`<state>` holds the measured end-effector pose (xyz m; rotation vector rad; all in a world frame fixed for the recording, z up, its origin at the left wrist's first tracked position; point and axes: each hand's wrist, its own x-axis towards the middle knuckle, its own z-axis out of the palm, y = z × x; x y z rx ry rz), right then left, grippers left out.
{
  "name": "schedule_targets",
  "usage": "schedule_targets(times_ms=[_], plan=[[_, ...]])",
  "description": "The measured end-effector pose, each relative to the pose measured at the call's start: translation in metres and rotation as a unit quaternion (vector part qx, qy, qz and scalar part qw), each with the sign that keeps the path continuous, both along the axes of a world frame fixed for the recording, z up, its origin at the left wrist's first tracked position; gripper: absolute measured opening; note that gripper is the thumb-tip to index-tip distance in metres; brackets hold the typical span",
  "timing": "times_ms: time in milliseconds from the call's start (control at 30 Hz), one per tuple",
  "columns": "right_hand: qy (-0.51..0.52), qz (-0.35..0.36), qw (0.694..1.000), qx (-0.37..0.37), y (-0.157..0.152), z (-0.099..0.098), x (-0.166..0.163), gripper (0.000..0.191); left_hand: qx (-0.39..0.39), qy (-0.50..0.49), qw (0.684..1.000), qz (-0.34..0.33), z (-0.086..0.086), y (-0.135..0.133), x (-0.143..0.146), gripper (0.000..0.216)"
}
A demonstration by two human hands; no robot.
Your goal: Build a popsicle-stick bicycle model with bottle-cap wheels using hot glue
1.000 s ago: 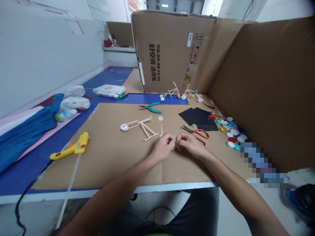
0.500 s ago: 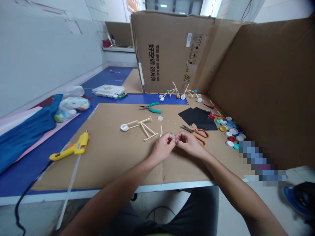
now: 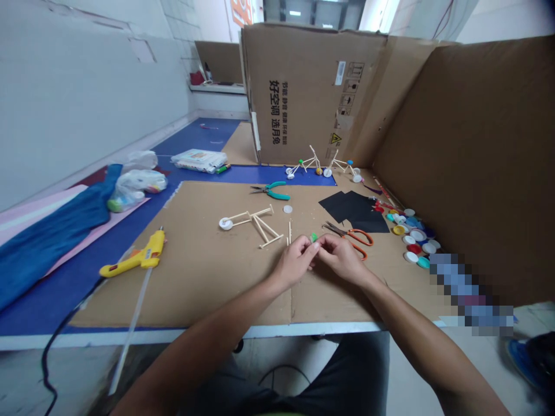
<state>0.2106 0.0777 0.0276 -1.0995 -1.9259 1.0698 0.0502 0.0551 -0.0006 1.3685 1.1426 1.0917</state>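
Note:
My left hand (image 3: 297, 259) and my right hand (image 3: 341, 257) meet above the cardboard, fingertips pinched together. Between them shows a small green piece (image 3: 314, 237), mostly covered by the fingers, so its kind is unclear. Just left of my hands lie short wooden sticks (image 3: 290, 231). Farther left is a stick frame (image 3: 255, 218) with a white bottle-cap wheel (image 3: 225, 223) at one end. A pair of orange-handled scissors (image 3: 359, 236) lies close beside my right hand. A whitish disc (image 3: 288, 209) rests beyond the sticks.
Teal-handled pliers (image 3: 276, 191) lie farther back. A yellow glue gun (image 3: 145, 255) with its cord is at left. Black sheets (image 3: 353, 209) and several bottle caps (image 3: 414, 249) lie at right. Two stick models (image 3: 308, 162) stand before a large cardboard box (image 3: 310, 98).
The view has shifted slightly, so things sit a little farther right. My fingers have turned the small green piece, and more of it shows above the fingertips.

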Motion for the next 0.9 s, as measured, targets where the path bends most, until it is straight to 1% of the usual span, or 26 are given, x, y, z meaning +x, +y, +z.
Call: schedule_targets(times_ms=[100, 167, 233, 300, 333, 400, 500, 600, 667, 800, 900], plan=[[0.025, 0.015, 0.999, -0.023, -0.001, 0.001, -0.001, 0.02, 0.013, 0.011, 1.0, -0.004, 0.003, 0.0, 0.0, 0.031], [0.015, -0.001, 1.0, -0.012, -0.001, 0.0, -0.002, 0.018, 0.035, 0.04, 0.999, 0.004, 0.006, -0.001, -0.001, 0.03], [-0.026, -0.052, 0.998, 0.033, 0.0, 0.0, -0.003, 0.015, 0.051, 0.092, 0.994, 0.027, 0.009, -0.002, -0.001, 0.026], [-0.078, -0.108, 0.987, 0.092, 0.0, 0.0, -0.003, 0.012, 0.069, 0.152, 0.984, 0.056, 0.011, -0.004, 0.0, 0.023], [-0.104, -0.127, 0.979, 0.12, 0.0, 0.0, -0.003, 0.01, 0.08, 0.179, 0.978, 0.067, 0.012, -0.004, 0.0, 0.023], [-0.151, -0.143, 0.965, 0.161, -0.002, 0.001, -0.003, 0.009, 0.102, 0.221, 0.967, 0.078, 0.013, -0.005, 0.0, 0.024], [-0.188, -0.137, 0.957, 0.174, -0.006, 0.002, -0.004, 0.007, 0.126, 0.247, 0.958, 0.077, 0.013, -0.004, -0.002, 0.023], [-0.173, -0.121, 0.964, 0.159, -0.008, 0.004, -0.004, 0.005, 0.137, 0.245, 0.958, 0.063, 0.014, -0.004, -0.004, 0.024], [-0.176, -0.114, 0.965, 0.158, -0.007, 0.006, -0.004, 0.006, 0.135, 0.251, 0.957, 0.058, 0.015, -0.004, -0.004, 0.024], [-0.199, -0.103, 0.959, 0.171, -0.005, 0.008, -0.001, 0.007, 0.128, 0.289, 0.946, 0.075, 0.019, -0.005, -0.007, 0.027], [-0.154, -0.077, 0.971, 0.169, -0.004, 0.01, 0.003, 0.011, 0.148, 0.296, 0.941, 0.07, 0.02, -0.006, -0.01, 0.022]])
